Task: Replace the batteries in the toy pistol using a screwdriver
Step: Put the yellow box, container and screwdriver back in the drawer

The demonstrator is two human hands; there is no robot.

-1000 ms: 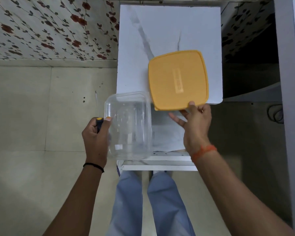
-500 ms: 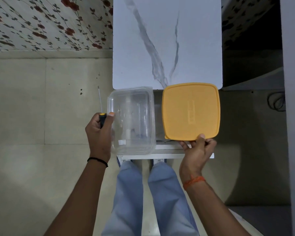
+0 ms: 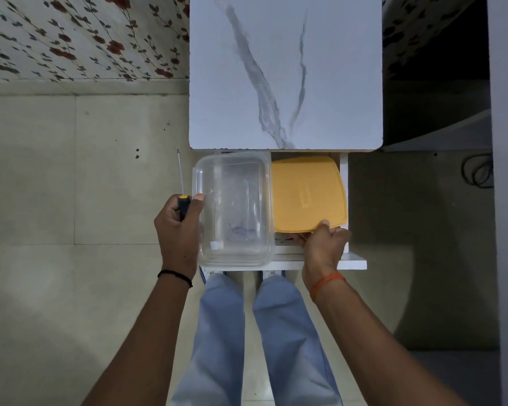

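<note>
Head view: the left hand grips a screwdriver, black-handled with a yellow collar and thin steel shaft pointing away, together with a clear container; the right hand pinches a yellow lid. A marble-patterned bench stands on pale tile floor beside floral wallpaper. Half a second earlier the lid was above the bench edge; it now lies inside the open drawer.
</note>
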